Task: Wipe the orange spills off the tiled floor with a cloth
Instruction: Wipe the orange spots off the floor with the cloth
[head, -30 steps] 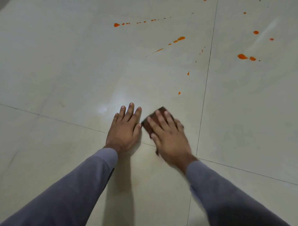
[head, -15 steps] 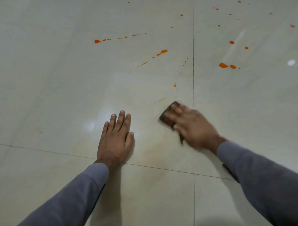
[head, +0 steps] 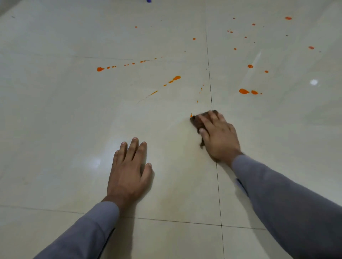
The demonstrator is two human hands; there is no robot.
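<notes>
My right hand [head: 219,135] presses a dark brown cloth [head: 196,120] flat on the pale tiled floor [head: 64,114], fingers laid over it. The cloth's far left corner touches a small orange drop [head: 191,115]. My left hand [head: 129,170] rests flat on the floor, fingers straight, holding nothing. Beyond the cloth lie more orange spills: a blob [head: 100,69] with a trail of dots at the left, a streaked splash [head: 174,79] in the middle, and a pair of blobs [head: 244,91] to the right.
Several small orange drops [head: 250,66] scatter across the far right tile. Dark grout lines [head: 210,83] cross beside my right hand. A faint wet smear lies between my hands. A small blue object [head: 149,1] sits at the top edge.
My right hand has slid the cloth away from my left hand, forward and to the right, reaching the small orange drop. The left hand has stayed flat on the floor.
</notes>
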